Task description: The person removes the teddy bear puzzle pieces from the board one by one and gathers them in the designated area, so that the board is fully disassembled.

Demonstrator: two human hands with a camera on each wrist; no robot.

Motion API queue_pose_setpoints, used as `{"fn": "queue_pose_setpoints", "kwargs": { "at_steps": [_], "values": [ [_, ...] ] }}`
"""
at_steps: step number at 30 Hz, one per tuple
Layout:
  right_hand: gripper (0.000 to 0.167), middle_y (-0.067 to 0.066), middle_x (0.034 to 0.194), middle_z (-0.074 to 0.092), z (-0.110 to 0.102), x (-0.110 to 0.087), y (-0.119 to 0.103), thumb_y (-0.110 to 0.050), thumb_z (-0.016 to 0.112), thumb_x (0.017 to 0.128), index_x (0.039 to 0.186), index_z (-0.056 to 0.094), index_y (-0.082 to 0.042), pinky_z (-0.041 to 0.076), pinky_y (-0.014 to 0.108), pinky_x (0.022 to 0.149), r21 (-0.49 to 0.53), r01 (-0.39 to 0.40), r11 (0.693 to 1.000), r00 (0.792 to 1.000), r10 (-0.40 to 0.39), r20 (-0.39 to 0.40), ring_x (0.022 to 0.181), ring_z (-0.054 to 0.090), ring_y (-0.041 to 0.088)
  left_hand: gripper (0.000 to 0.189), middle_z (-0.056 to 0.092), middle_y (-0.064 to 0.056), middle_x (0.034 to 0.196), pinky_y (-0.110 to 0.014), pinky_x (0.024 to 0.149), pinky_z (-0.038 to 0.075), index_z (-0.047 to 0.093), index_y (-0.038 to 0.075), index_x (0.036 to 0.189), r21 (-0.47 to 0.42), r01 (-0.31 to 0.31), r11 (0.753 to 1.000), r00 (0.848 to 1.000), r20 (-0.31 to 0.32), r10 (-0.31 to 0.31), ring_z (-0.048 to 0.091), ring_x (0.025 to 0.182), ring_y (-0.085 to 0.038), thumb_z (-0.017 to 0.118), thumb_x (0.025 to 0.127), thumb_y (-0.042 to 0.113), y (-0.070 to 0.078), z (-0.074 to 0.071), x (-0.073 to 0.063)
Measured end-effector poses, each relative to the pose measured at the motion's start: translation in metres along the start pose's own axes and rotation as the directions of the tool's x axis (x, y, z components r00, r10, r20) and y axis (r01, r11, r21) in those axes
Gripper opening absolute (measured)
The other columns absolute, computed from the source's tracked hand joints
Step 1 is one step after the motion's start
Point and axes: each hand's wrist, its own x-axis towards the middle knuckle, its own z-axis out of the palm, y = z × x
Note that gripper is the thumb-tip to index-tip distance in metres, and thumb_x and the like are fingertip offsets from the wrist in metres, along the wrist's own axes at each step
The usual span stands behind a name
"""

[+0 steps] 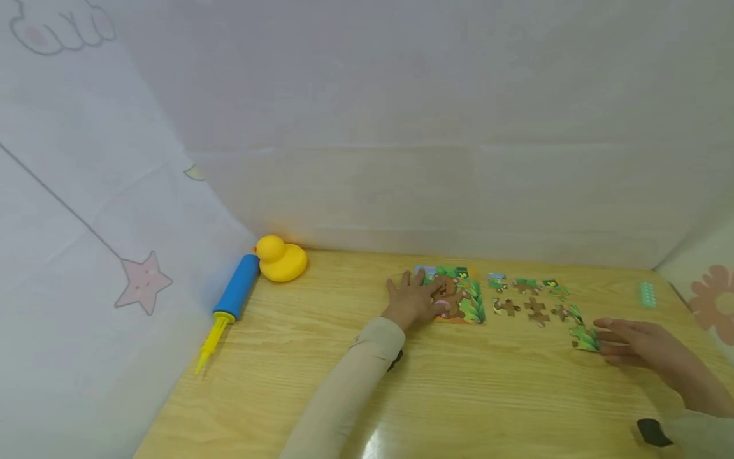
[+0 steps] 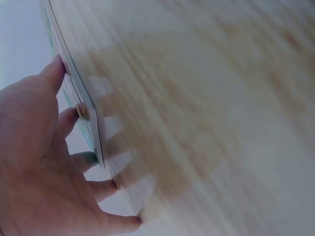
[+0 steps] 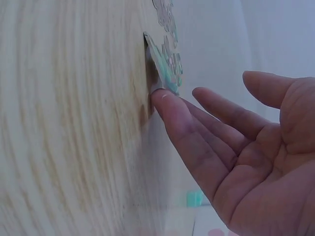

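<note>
My left hand [image 1: 411,302] rests with spread fingers on a jigsaw puzzle board [image 1: 473,298] that shows a brown bear among green leaves. In the left wrist view, fingertips press the face of the board [image 2: 74,73], while the lowest ones touch the wooden table beside it. My right hand [image 1: 645,347] is at a green puzzle piece [image 1: 585,339] on the right. The right wrist view shows this piece [image 3: 161,64] tilted, one edge raised off the table, with a fingertip at that edge and the thumb held apart.
Several loose puzzle pieces [image 1: 537,310] lie between the hands. A yellow rubber duck [image 1: 282,260] and a blue and yellow hand pump [image 1: 237,290] are at the left. A small mint-green item [image 1: 648,294] lies at the far right. Patterned sheets [image 1: 367,127] rise behind the table [image 1: 459,395].
</note>
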Motion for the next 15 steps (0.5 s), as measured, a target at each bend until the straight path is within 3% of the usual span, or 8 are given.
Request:
{"fn": "queue_pose_setpoints", "kwargs": {
  "at_steps": [4, 10, 11, 13, 15],
  "values": [
    [0.072, 0.042, 0.147, 0.042, -0.001, 0.000, 0.004, -0.041, 0.026, 0.113, 0.151, 0.022, 0.020, 0.062, 0.034, 0.085, 0.018, 0.012, 1.000, 1.000, -0.012, -0.006, 0.099, 0.073, 0.004, 0.070, 0.016, -0.002, 0.172, -0.071, 0.121, 0.016, 0.023, 0.050, 0.158, 0.004, 0.000, 1.000, 1.000, -0.003, 0.000, 0.013, 0.159, -0.035, 0.042, 0.095, 0.073, 0.000, 0.001, 0.001],
    [0.071, 0.040, 0.148, 0.042, -0.003, 0.000, -0.001, -0.042, 0.027, 0.112, 0.152, 0.024, 0.017, 0.062, 0.029, 0.083, -0.034, 0.066, 0.997, 0.998, -0.066, -0.020, 0.100, 0.067, -0.006, 0.069, 0.015, -0.003, 0.172, -0.072, 0.120, 0.016, 0.022, 0.049, 0.159, 0.007, -0.006, 1.000, 1.000, 0.006, 0.006, 0.012, 0.159, -0.036, 0.040, 0.096, 0.073, -0.002, 0.003, 0.003],
    [0.070, 0.033, 0.146, 0.050, -0.003, 0.001, -0.004, -0.041, 0.027, 0.112, 0.153, 0.025, 0.016, 0.061, 0.028, 0.083, -0.043, 0.088, 0.995, 0.996, -0.089, -0.021, 0.102, 0.066, -0.006, 0.069, 0.015, -0.003, 0.172, -0.073, 0.120, 0.015, 0.022, 0.049, 0.159, 0.005, -0.009, 1.000, 1.000, 0.007, 0.009, 0.012, 0.159, -0.036, 0.040, 0.097, 0.072, -0.002, 0.003, 0.003],
    [0.070, 0.031, 0.149, 0.047, -0.002, 0.004, -0.012, -0.042, 0.027, 0.112, 0.155, 0.024, 0.013, 0.061, 0.026, 0.085, -0.041, 0.118, 0.992, 0.993, -0.119, -0.018, 0.105, 0.065, -0.007, 0.069, 0.014, -0.003, 0.172, -0.073, 0.120, 0.015, 0.022, 0.049, 0.159, 0.001, -0.009, 1.000, 1.000, 0.017, 0.009, 0.011, 0.159, -0.037, 0.041, 0.097, 0.072, -0.002, 0.003, 0.005],
    [0.069, 0.013, 0.145, 0.057, 0.002, 0.009, -0.021, -0.042, 0.029, 0.112, 0.156, 0.024, 0.011, 0.060, 0.025, 0.087, -0.017, 0.145, 0.989, 0.989, -0.145, -0.009, 0.108, 0.064, -0.007, 0.068, 0.012, -0.004, 0.172, -0.074, 0.119, 0.014, 0.021, 0.048, 0.159, -0.011, -0.016, 1.000, 0.999, 0.028, 0.016, 0.010, 0.159, -0.038, 0.041, 0.098, 0.070, -0.002, 0.004, 0.006]
  ]
}}
